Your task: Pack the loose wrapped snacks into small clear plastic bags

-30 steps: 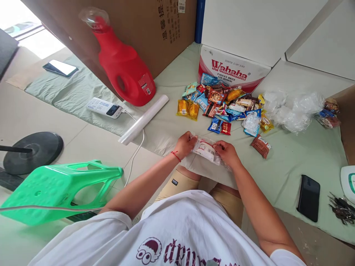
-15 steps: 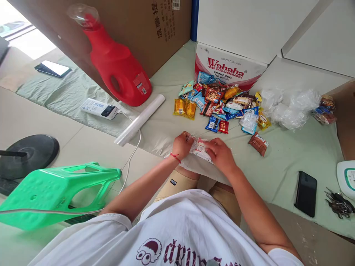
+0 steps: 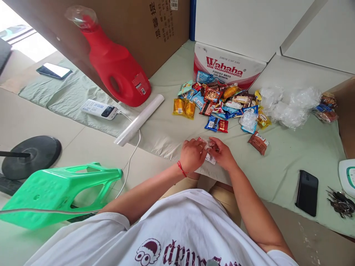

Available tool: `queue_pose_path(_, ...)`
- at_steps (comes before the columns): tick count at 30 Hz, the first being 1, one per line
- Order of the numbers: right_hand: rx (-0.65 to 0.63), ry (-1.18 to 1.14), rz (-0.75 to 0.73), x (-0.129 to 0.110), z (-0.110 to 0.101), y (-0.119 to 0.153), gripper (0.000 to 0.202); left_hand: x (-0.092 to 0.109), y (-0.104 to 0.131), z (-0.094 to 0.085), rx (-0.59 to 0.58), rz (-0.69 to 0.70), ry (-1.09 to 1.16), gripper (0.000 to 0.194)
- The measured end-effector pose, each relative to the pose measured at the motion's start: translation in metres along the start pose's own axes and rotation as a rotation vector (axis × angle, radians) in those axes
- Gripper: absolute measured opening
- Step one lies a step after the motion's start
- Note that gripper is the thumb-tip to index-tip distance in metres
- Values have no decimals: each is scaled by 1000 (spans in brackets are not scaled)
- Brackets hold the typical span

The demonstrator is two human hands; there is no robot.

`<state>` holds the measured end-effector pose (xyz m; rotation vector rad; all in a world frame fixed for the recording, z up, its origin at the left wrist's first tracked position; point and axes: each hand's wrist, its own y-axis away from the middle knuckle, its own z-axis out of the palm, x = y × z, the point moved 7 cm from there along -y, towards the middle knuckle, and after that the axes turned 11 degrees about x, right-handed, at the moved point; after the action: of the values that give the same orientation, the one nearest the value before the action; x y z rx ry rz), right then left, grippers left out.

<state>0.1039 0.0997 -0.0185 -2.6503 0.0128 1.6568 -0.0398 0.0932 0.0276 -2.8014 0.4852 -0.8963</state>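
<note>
At the front edge of the cloth-covered table, my left hand (image 3: 193, 154) and my right hand (image 3: 222, 153) are together on a small white-and-red snack packet (image 3: 210, 159) with clear film around it. My left fingers are closed over its left part and hide much of it. On the other side, my right thumb and fingers pinch the film. Beyond my hands lie a blue-and-red packet pair (image 3: 216, 124) and a brown snack packet (image 3: 258, 143). Farther back is a heap of mixed snack packets (image 3: 213, 95), with several film-wrapped bundles (image 3: 288, 111) to its right.
A roll of clear film (image 3: 140, 120) lies left of my hands, near a white power bank (image 3: 99, 109) and a red jug (image 3: 119, 66). A Wahaha carton (image 3: 229, 66) stands behind the heap. At right are a black phone (image 3: 307, 193) and keys (image 3: 341, 202). A green stool (image 3: 55, 192) is lower left.
My left hand has moved right and over the packet, covering more of it. The film is now bunched between both hands, and less of the packet's printed face shows.
</note>
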Motion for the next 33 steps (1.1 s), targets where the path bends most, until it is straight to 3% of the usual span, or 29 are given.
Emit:
queue_pose_path(3, 92, 120, -29, 4, -21, 11, 51, 0, 11, 3, 35, 50, -117, 25)
queue_pose_path(7, 231, 604, -16, 8, -49, 37, 53, -9, 12, 8, 64, -64, -130, 19)
queue_pose_path(11, 209, 733, 35, 10, -57, 56, 22, -14, 8, 9, 135, -165, -51, 9)
queue_pose_path(14, 200, 621, 53, -2, -59, 56, 18, -15, 6, 11, 185, -226, 24, 6)
queue_pose_path(17, 131, 433, 157, -15, -45, 45, 17, -19, 7, 15, 199, -301, 46, 33)
queue_pose_path(20, 135, 317, 144, -29, -19, 29, 13, -28, 8, 18, 195, -409, -19, 56)
queue_pose_path(24, 160, 214, 138, -29, 10, 22, 12, -35, 7, 19, 118, -443, -40, 43)
queue_pose_path(27, 204, 9, 208, -17, 13, 34, 14, -29, 9, 18, 86, -456, 90, 43)
queue_pose_path(30, 245, -319, 320, -6, 7, 55, 18, 0, 16, 11, 185, -289, 219, 35)
queue_pose_path(33, 299, -660, 385, -4, -6, 77, 25, 45, 33, 9, 260, 117, 261, 29)
